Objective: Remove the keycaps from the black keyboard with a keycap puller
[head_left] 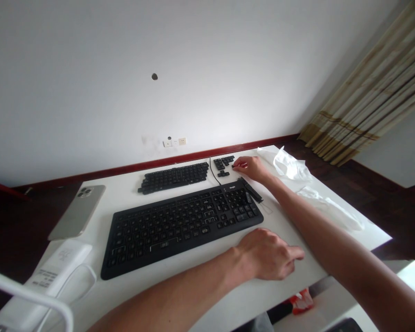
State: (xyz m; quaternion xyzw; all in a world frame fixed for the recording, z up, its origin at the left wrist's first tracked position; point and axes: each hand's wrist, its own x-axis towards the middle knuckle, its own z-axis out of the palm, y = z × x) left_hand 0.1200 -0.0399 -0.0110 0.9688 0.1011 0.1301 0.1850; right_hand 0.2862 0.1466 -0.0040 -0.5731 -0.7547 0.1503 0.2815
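A black keyboard lies across the white table, most of its right part still carrying keys and some of its key sockets showing bare. Behind it, loose black keycaps are laid out in rows, with smaller groups of keycaps to their right. My right hand is beside those groups, thumb and fingertips pinched on a small dark keycap. Near the keyboard's front right corner rests my left hand, its fingers curled in and one pointing right. A black tool with a thin wire loop lies along the keyboard's right end.
A phone lies face down at the left, with a white power strip and cable in front. Crumpled white plastic lies on the table's right side. The wall stands behind the table; a red packet shows below its front edge.
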